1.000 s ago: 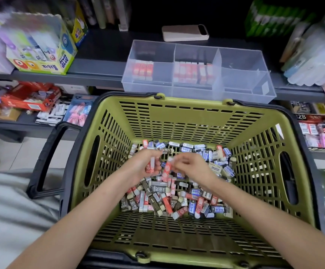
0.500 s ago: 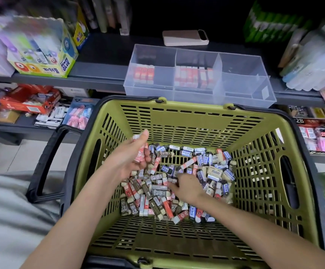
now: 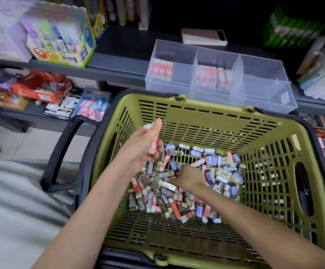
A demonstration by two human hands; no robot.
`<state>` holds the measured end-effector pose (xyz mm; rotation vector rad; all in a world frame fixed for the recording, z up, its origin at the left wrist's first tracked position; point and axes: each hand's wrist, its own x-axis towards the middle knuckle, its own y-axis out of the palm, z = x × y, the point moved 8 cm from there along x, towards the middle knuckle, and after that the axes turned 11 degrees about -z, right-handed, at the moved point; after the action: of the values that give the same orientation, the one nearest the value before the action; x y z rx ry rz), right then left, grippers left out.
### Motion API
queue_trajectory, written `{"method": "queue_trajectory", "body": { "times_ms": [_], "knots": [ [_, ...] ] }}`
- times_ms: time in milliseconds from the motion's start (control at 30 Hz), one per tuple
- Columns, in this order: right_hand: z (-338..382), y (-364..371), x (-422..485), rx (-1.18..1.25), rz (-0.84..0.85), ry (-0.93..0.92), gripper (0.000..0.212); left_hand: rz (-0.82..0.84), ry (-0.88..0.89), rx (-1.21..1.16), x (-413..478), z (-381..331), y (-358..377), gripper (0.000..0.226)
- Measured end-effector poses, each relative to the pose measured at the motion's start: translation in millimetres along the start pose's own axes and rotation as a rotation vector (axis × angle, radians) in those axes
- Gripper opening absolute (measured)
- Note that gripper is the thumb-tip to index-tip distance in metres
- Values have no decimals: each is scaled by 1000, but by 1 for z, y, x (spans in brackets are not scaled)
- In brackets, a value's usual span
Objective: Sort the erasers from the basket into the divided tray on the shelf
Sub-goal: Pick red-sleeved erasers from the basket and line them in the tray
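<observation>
An olive-green basket (image 3: 202,121) with black handles holds a heap of erasers (image 3: 221,175) in red, brown and blue sleeves. My left hand (image 3: 144,146) hovers over the heap's left side and grips a few red-and-white erasers (image 3: 153,145). Down in the heap, my right hand (image 3: 188,178) has its fingers curled among the erasers; what it holds is hidden. The clear divided tray (image 3: 264,74) sits on the shelf behind the basket. Red erasers stand in its left compartment (image 3: 162,68) and middle compartment (image 3: 214,77); the right compartments look bare.
A phone (image 3: 204,36) lies on the shelf behind the tray. A glue box (image 3: 60,41) stands at the left, stationery packs (image 3: 324,74) at the right. Lower shelves hold more goods. My grey-clad lap (image 3: 12,210) is at the lower left.
My hands have parted. The left hand rose to the left with red erasers in it. The right hand dropped into the heap.
</observation>
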<state>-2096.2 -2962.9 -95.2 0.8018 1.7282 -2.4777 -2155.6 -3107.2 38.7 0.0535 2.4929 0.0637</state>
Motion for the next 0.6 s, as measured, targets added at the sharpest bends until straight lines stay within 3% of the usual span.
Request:
{"method": "queue_trajectory", "body": {
  "times_ms": [100,200,300,433,600],
  "knots": [
    [-2,1,-5,75,16,-39,40,7,17,-3,-1,-1,1,24],
    [0,14,-16,442,78,1,29,3,32,-3,-1,-3,2,26],
    [5,29,-19,712,196,77,33,12,45,12,-2,-2,4,28],
    [8,40,-12,684,324,158,49,1,55,19,-2,-1,4,27],
    [16,41,-14,624,445,59,54,11,69,36,-2,-1,6,27]
  ]
}}
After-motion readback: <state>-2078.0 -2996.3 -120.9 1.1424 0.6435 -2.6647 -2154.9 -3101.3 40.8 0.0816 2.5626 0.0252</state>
